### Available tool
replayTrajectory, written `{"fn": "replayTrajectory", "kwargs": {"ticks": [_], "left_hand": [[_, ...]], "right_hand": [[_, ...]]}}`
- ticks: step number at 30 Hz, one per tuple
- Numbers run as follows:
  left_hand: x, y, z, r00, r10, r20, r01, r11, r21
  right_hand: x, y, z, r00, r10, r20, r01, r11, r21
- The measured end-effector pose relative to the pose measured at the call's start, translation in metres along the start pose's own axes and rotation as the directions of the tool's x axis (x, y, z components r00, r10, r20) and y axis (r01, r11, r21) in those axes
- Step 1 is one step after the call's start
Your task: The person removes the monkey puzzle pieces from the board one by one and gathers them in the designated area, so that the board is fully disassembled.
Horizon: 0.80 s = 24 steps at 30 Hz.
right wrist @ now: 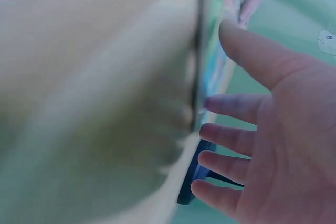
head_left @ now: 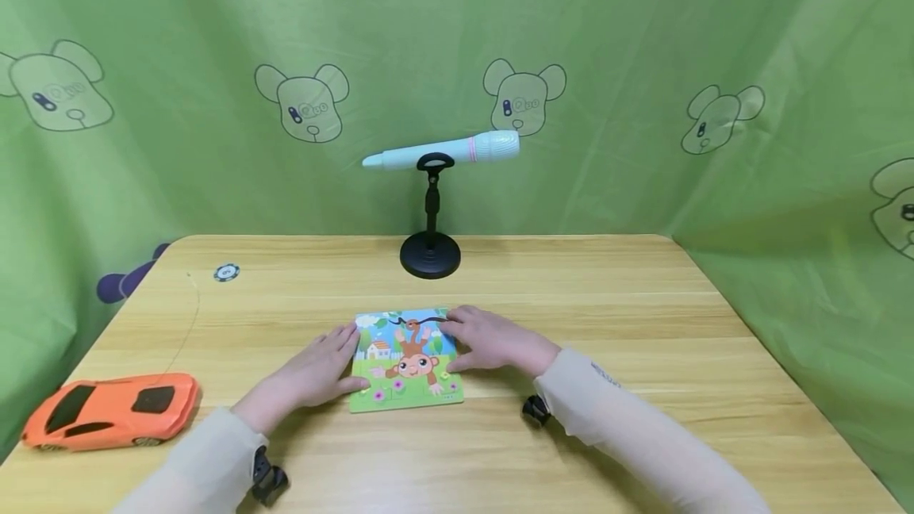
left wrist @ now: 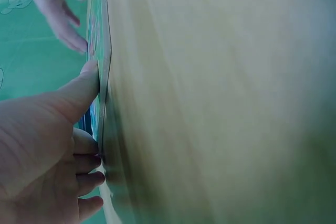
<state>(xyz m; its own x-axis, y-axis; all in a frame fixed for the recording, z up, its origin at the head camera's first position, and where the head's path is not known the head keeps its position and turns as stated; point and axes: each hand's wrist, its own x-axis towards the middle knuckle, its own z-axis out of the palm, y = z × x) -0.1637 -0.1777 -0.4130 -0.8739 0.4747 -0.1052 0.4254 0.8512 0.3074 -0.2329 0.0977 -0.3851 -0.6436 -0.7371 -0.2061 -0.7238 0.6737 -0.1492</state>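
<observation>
A square jigsaw puzzle [head_left: 408,367] with a monkey hanging from a branch lies flat on the wooden table [head_left: 457,466]. At its left side rests my left hand [head_left: 321,367]. The left wrist view shows that thumb on the puzzle's face and the other fingers by its edge, slightly bent. My right hand [head_left: 493,342] lies at the upper right, fingertips touching the picture's border. In the right wrist view its fingers [right wrist: 226,139] are spread and loosely extended, the thumb over the puzzle's surface. Neither hand grips it.
Behind the puzzle, a light blue microphone [head_left: 443,151] sits on a black stand [head_left: 431,254]. An orange toy car [head_left: 114,411] is at the left, with a round chip [head_left: 226,272] farther back. Something purple [head_left: 127,282] shows beyond the left edge. Green curtains [head_left: 414,6] surround the table.
</observation>
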Motion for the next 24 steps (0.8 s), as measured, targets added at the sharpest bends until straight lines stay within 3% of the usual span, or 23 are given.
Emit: {"fn": "replayTrajectory", "kwargs": {"ticks": [10,24], "left_hand": [[0.001,0.000,-0.002,1.000,-0.009,0.007,0.009,1.000,0.013],[0.003,0.000,-0.004,1.000,-0.007,0.013,0.006,1.000,0.026]], "right_hand": [[0.042,-0.009,-0.013,0.993,-0.109,-0.042,0.114,0.984,0.140],[0.091,-0.035,-0.008,0.993,-0.115,0.006,0.112,0.978,0.174]]}}
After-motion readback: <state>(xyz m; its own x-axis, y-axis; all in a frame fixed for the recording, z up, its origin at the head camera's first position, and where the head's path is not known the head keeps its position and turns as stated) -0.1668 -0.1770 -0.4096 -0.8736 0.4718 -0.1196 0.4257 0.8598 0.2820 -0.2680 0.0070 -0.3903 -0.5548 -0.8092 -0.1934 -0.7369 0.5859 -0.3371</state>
